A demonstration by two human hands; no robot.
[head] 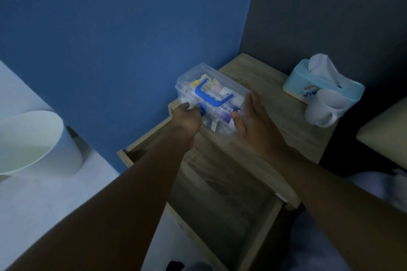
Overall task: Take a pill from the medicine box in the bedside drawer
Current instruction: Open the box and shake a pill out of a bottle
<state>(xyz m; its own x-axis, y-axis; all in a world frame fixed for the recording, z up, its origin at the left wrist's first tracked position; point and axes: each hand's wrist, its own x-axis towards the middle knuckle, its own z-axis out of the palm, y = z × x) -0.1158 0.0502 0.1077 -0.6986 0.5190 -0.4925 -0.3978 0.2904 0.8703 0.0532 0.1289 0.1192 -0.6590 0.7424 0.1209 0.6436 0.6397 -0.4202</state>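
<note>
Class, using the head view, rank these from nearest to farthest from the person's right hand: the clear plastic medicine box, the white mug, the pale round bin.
1. Clear plastic medicine box: touching the right hand.
2. White mug: to its right, on the bedside table.
3. Pale round bin: far left, on the floor.

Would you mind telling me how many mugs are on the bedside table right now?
1. A single white mug stands near the right edge of the bedside table, directly in front of the light blue tissue box. Another could be hidden behind the box.

One medicine box (pixel 211 99), two hands (pixel 187 120) (pixel 253 121), one mug (pixel 322 109), one tissue box (pixel 321 81), one open drawer (pixel 259 224), one bin (pixel 39 145)
</note>
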